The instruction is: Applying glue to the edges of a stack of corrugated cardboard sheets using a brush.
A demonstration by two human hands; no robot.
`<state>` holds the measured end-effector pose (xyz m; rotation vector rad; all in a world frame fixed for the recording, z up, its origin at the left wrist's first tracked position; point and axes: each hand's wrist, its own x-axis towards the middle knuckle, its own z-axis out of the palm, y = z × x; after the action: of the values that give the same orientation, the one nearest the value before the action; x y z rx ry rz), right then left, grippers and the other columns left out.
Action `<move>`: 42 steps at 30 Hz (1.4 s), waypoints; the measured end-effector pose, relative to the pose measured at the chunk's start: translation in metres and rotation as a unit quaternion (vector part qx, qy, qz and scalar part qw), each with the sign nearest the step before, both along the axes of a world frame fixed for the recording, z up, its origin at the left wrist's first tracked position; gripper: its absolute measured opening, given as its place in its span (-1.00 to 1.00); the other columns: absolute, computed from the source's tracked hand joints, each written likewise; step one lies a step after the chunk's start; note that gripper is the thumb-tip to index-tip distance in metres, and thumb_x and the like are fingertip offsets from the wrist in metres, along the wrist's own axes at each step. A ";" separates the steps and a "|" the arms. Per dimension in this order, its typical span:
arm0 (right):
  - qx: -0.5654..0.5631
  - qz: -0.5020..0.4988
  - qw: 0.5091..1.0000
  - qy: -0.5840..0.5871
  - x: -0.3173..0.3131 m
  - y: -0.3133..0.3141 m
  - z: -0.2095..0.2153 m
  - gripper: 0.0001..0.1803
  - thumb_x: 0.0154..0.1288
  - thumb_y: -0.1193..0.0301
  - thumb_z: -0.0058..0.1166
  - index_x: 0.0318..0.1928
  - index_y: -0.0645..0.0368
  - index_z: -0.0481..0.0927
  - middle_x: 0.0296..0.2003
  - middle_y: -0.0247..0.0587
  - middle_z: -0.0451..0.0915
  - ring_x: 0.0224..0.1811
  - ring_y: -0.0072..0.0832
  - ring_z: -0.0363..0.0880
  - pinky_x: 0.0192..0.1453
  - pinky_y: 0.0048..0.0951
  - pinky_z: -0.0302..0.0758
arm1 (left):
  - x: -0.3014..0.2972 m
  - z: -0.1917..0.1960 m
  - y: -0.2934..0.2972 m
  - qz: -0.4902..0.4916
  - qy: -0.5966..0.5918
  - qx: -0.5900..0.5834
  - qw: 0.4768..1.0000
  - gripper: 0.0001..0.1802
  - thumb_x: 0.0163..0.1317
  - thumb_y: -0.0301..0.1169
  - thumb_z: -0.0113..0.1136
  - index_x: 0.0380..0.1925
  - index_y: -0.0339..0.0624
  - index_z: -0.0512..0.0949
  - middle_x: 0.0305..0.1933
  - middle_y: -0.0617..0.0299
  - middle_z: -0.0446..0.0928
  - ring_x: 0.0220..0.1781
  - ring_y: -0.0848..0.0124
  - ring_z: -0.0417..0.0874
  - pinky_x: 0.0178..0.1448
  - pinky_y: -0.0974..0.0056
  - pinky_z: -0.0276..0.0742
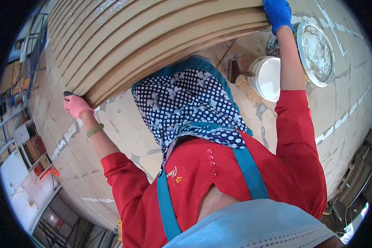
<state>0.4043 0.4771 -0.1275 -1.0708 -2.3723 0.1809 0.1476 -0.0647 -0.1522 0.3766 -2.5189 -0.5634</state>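
A row of long beige boards [161, 35], lying closely side by side with dark gaps between them, spreads in front of me. Glossy, wet-looking patches show on the far ones. My left hand [76, 106], in a pink glove with a dark fingertip, is closed on the left end of the nearest board. At the right end of that board my right hand [278, 15], in a blue glove, is closed on it; the upper frame edge cuts off part of this hand. What the fingers do beneath the board is hidden.
Beside my right forearm stands a white bucket [265, 78], whitish inside. A larger round container [316, 53] with a stained top is to its right. Shelving with mixed items [27, 140] lines the far left. The pale floor [252, 120] has worn patches and white line markings.
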 end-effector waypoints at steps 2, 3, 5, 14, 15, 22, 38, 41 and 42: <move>-0.023 -0.040 0.999 -0.008 0.000 -0.007 0.007 -0.56 0.33 0.09 -0.27 -0.33 0.14 0.56 -0.32 0.08 0.57 -0.23 0.00 0.55 -0.13 -0.01 0.44 | 0.006 0.003 0.016 0.029 -0.026 -0.012 0.999 -0.55 0.22 -0.21 -0.20 -0.27 -0.38 0.57 -0.17 -0.20 0.56 -0.15 -0.04 0.58 -0.03 0.06 0.46; -0.038 -0.053 0.998 -0.009 -0.002 -0.012 0.008 -0.58 0.34 0.10 -0.29 -0.33 0.13 0.56 -0.30 0.07 0.57 -0.20 0.02 0.54 -0.13 0.02 0.42 | 0.010 0.007 0.013 0.028 -0.040 -0.036 0.998 -0.54 0.23 -0.20 -0.23 -0.25 -0.36 0.56 -0.17 -0.18 0.56 -0.13 -0.04 0.57 -0.02 0.05 0.45; -0.022 -0.009 1.000 -0.011 -0.004 0.012 -0.007 -0.59 0.34 0.13 -0.29 -0.34 0.13 0.55 -0.31 0.05 0.58 -0.22 0.02 0.54 -0.15 0.01 0.43 | 0.017 0.014 0.006 0.031 -0.069 -0.082 0.994 -0.51 0.26 -0.18 -0.28 -0.22 -0.32 0.56 -0.15 -0.12 0.56 -0.10 -0.05 0.56 0.00 0.03 0.43; 0.277 0.037 0.960 -0.038 -0.005 0.048 -0.063 -0.64 0.32 0.18 -0.21 -0.37 0.18 0.53 -0.43 0.02 0.58 -0.38 -0.05 0.53 -0.31 -0.06 0.45 | 0.016 0.024 0.013 0.004 -0.102 -0.092 0.990 -0.51 0.23 -0.19 -0.28 -0.22 -0.33 0.57 -0.15 -0.15 0.55 -0.09 -0.06 0.55 0.01 0.01 0.42; 0.281 0.045 0.958 -0.033 -0.005 0.048 -0.062 -0.64 0.32 0.17 -0.19 -0.38 0.18 0.53 -0.44 0.01 0.58 -0.40 -0.07 0.53 -0.33 -0.07 0.44 | 0.015 0.025 0.007 -0.006 -0.105 -0.093 0.990 -0.50 0.23 -0.18 -0.28 -0.22 -0.33 0.57 -0.16 -0.15 0.55 -0.09 -0.06 0.55 0.01 0.01 0.42; 0.013 0.037 0.997 -0.069 0.031 0.040 0.002 -0.58 0.36 0.12 -0.25 -0.36 0.16 0.57 -0.37 -0.04 0.61 -0.27 -0.09 0.55 -0.28 -0.09 0.47 | -0.004 0.038 -0.044 -0.085 -0.221 -0.131 0.963 -0.50 0.24 -0.15 -0.21 -0.16 -0.36 0.53 -0.19 -0.17 0.55 -0.10 0.02 0.58 -0.04 0.03 0.47; -0.397 0.396 0.811 0.170 0.055 0.081 0.017 -0.51 0.28 0.01 -0.12 -0.20 0.20 0.58 -0.43 0.08 0.58 -0.34 -0.26 0.62 -0.19 -0.28 0.53 | 0.038 0.065 -0.031 -0.320 -0.134 0.416 0.840 -0.61 0.31 -0.22 -0.04 -0.13 -0.38 0.49 -0.18 -0.08 0.55 -0.23 0.20 0.63 -0.19 0.18 0.58; -0.250 0.203 0.921 0.219 0.032 -0.006 0.002 -0.56 0.29 0.04 -0.11 -0.30 0.19 0.59 -0.48 0.04 0.57 -0.37 -0.24 0.61 -0.22 -0.27 0.53 | 0.038 0.022 -0.027 -0.330 0.019 0.510 0.794 -0.66 0.28 -0.27 0.04 -0.18 -0.39 0.51 -0.25 -0.02 0.57 -0.29 0.23 0.64 -0.24 0.18 0.59; -0.195 0.132 0.943 0.233 0.028 -0.003 -0.012 -0.57 0.29 0.06 -0.11 -0.33 0.19 0.59 -0.50 0.03 0.57 -0.38 -0.23 0.60 -0.22 -0.27 0.53 | 0.038 0.013 -0.020 -0.271 0.053 0.480 0.833 -0.66 0.26 -0.27 0.07 -0.23 -0.41 0.54 -0.29 0.00 0.58 -0.29 0.24 0.64 -0.23 0.18 0.58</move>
<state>0.4326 0.4737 -0.1394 -0.7542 -2.0701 0.9286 0.1857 -0.0845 -0.1393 -0.0602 -2.0136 -2.0148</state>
